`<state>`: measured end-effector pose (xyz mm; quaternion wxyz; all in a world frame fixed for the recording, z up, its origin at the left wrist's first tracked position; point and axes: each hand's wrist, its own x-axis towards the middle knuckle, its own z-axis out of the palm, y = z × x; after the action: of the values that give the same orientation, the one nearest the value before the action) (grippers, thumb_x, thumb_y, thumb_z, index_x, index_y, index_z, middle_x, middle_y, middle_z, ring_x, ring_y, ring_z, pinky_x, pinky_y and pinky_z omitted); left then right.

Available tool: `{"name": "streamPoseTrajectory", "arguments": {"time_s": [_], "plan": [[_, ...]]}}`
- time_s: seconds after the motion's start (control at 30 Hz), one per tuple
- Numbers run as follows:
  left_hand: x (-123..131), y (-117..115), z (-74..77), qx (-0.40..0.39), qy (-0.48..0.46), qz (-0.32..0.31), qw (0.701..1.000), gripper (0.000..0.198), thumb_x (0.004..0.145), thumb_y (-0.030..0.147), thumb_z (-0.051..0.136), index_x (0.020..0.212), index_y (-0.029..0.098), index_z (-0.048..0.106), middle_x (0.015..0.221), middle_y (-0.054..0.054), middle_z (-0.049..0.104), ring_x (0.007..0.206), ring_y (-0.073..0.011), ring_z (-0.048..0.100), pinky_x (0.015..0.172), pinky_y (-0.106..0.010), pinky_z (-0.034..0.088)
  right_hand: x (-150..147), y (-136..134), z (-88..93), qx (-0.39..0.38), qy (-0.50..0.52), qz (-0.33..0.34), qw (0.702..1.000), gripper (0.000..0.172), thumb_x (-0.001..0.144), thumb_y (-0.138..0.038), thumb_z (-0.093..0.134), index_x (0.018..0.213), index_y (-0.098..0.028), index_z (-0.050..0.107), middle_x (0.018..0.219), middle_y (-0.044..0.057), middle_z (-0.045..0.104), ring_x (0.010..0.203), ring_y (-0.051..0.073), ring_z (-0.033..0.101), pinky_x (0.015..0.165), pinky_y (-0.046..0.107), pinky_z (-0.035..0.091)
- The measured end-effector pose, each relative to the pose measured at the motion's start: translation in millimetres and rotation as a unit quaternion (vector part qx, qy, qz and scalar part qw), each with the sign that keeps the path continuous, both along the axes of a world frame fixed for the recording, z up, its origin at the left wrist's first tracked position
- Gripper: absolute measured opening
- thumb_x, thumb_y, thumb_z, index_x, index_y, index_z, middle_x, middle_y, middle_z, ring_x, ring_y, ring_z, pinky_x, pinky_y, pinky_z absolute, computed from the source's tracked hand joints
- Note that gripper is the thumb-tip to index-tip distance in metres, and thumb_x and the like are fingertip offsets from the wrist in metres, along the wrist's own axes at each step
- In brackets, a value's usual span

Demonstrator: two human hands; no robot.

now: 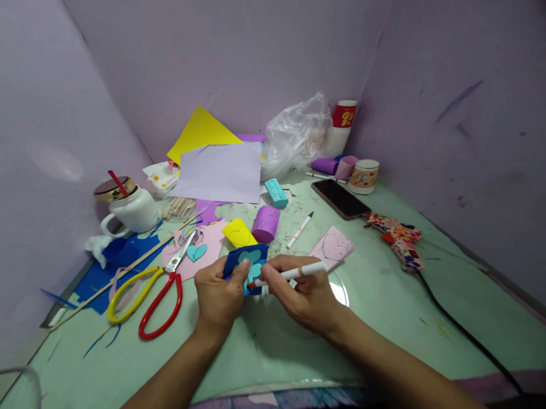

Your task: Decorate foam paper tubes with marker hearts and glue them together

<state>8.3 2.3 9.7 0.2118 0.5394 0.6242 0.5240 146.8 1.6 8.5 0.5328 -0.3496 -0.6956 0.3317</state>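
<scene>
My left hand (224,291) is closed on a folded dark blue piece of paper (233,261), its thumb pressing on light blue heart cutouts (255,270) lying on it. A white marker (303,271) is pinched in my right hand (307,297). The marker's tip is at the blue paper, close to the left thumb; whether it touches cannot be made out. Just beyond the hands are a yellow folded paper (238,232), a purple paper roll (266,224) and a pink folded paper (334,247), all with drawn hearts. Scissors (175,263) with yellow and red handles lie open on the left.
At left stand a white mug (135,210) and a long thin stick (123,275). Coloured sheets (219,173), a plastic bag (296,134) and paper cups (341,128) are at the back. A phone (341,199) with a cable (461,327) lies right. A second marker (300,230) rests centrally.
</scene>
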Motion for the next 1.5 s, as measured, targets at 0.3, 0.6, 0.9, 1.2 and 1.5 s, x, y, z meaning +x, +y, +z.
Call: {"name": "streamPoseTrajectory", "arguments": {"time_s": [0.3, 0.6, 0.9, 1.2, 1.5], "plan": [[0, 0, 1.4, 0.002, 0.001, -0.006, 1.000, 0.029, 0.061, 0.034, 0.062, 0.042, 0.020, 0.046, 0.041, 0.005, 0.039, 0.044, -0.0104, 0.034, 0.042, -0.024, 0.031, 2, 0, -0.7, -0.011, -0.003, 0.031, 0.999, 0.023, 0.083, -0.020, 0.054, 0.064, -0.015, 0.066, 0.052, -0.001, 0.062, 0.045, 0.007, 0.052, 0.043, 0.018, 0.039], [-5, 1, -6.3, -0.041, -0.035, -0.010, 0.998, 0.026, 0.063, 0.035, 0.065, 0.048, 0.017, 0.057, 0.043, 0.004, 0.046, 0.047, -0.0116, 0.041, 0.046, -0.024, 0.034, 1, 2, -0.9, 0.038, 0.007, -0.032, 0.999, 0.019, 0.083, -0.020, 0.055, 0.070, -0.014, 0.068, 0.060, 0.003, 0.066, 0.051, 0.010, 0.057, 0.048, 0.020, 0.044], [2, -1, 1.6, -0.018, -0.065, -0.020, 0.998, 0.031, 0.060, 0.031, 0.067, 0.040, 0.019, 0.047, 0.037, 0.006, 0.040, 0.041, -0.0089, 0.034, 0.039, -0.022, 0.031, 1, 1, -1.9, 0.059, -0.009, 0.003, 0.998, 0.021, 0.085, -0.022, 0.053, 0.072, -0.015, 0.067, 0.063, 0.003, 0.067, 0.053, 0.010, 0.057, 0.050, 0.021, 0.045], [0, -1, -3.6, -0.010, -0.067, -0.029, 0.997, 0.031, 0.062, 0.029, 0.067, 0.041, 0.018, 0.047, 0.039, 0.007, 0.039, 0.041, -0.0080, 0.032, 0.039, -0.022, 0.030, 1, 1, -2.9, 0.081, -0.033, 0.002, 0.996, 0.023, 0.086, -0.023, 0.052, 0.071, -0.014, 0.067, 0.061, 0.003, 0.065, 0.052, 0.009, 0.055, 0.048, 0.021, 0.042], [-2, 1, -8.5, -0.015, -0.020, -0.012, 1.000, 0.033, 0.064, 0.033, 0.065, 0.043, 0.019, 0.043, 0.044, 0.006, 0.034, 0.046, -0.0092, 0.031, 0.043, -0.024, 0.027, 1, -1, -3.0, 0.019, -0.030, 0.008, 0.999, 0.028, 0.086, -0.025, 0.051, 0.064, -0.013, 0.066, 0.053, 0.002, 0.061, 0.045, 0.008, 0.049, 0.043, 0.021, 0.037]]}}
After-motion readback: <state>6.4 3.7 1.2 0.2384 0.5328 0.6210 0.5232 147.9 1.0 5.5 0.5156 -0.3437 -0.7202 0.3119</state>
